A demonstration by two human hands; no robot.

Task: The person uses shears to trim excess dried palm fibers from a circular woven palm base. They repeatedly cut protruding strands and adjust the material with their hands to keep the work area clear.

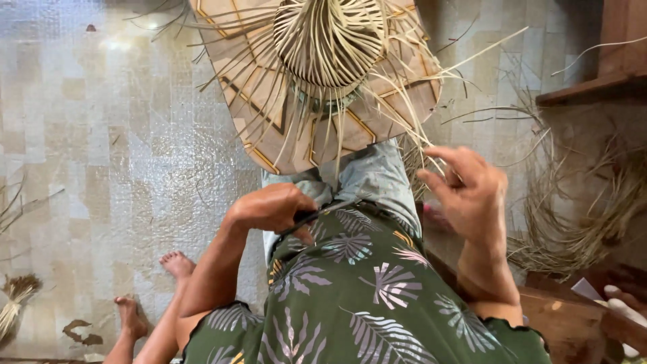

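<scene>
Left hand (273, 207), nearest, is clenched on a thin dark tool (317, 214) lying over the lap, long axis slanting up to the right. Right hand (472, 192) pinches pale straw strands (421, 145) between curled fingers. Beyond, the half-woven hat (330, 40) sits dome-up on a patterned board (249, 101), loose strands fanning toward the person.
</scene>
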